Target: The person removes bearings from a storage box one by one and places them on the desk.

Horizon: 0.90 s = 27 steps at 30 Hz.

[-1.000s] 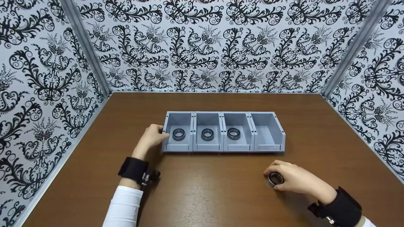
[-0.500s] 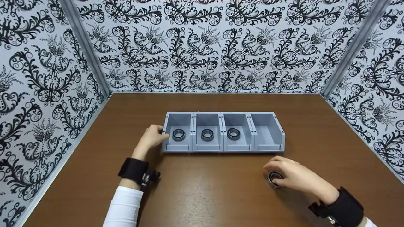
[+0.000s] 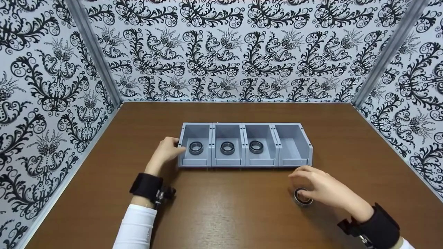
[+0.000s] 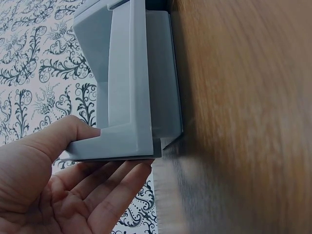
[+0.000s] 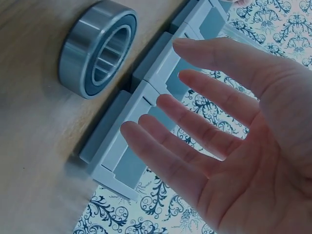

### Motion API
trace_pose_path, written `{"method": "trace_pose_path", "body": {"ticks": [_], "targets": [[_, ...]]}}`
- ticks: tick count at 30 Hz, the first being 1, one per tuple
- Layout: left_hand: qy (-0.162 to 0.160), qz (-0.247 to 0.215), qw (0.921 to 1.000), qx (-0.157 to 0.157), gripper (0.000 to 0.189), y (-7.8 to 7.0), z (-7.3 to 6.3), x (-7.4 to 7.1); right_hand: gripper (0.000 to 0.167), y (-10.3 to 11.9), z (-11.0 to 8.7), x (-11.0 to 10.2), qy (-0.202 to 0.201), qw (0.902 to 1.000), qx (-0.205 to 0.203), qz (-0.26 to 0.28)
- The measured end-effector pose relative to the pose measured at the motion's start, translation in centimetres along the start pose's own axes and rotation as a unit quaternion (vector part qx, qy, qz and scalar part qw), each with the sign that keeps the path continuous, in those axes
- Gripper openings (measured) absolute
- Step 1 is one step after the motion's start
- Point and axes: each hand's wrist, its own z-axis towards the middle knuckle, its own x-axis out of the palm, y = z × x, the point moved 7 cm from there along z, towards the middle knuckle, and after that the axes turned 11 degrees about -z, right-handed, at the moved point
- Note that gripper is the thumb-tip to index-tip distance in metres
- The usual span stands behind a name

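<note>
A row of joined grey plastic bins (image 3: 261,162) stands on the table. My left hand (image 3: 166,150) grips the leftmost bin's side wall, the thumb inside and the fingers along the outside, as the left wrist view shows. One ball bearing lies in each of three bins: the left bearing (image 3: 196,148), the second bearing (image 3: 227,148) and the third bearing (image 3: 256,147). The rightmost bin (image 3: 290,148) shows a bare floor. Another bearing (image 5: 80,53) lies flat on the table in front of that bin. Above it my right hand (image 3: 323,186) hovers with fingers spread, apart from the bearing and holding nothing.
The brown wooden table (image 3: 214,207) extends around the bins on all sides. Patterned black-and-white panels (image 3: 221,52) with grey frame posts close off the back and both sides. Each wrist wears a black strap (image 3: 147,185) with a camera mount.
The right hand has let go of the bearing, which now lies on the table. Its fingers have spread and lifted slightly away towards the bins. The left hand has stayed in place.
</note>
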Motion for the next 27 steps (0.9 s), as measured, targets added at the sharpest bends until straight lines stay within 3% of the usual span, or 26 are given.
{"method": "trace_pose_path", "body": {"ticks": [16,27], "targets": [[0.002,-0.005,1.0000,0.002,0.019,0.0,0.1,0.1,0.044,0.1,1.2,-1.7,-0.095,0.9952,-0.019,-0.018],[0.005,-0.006,1.0000,0.003,0.017,0.0,0.0,0.0,0.047,0.1,2.6,-2.4,-0.109,0.9940,-0.006,-0.011]]}}
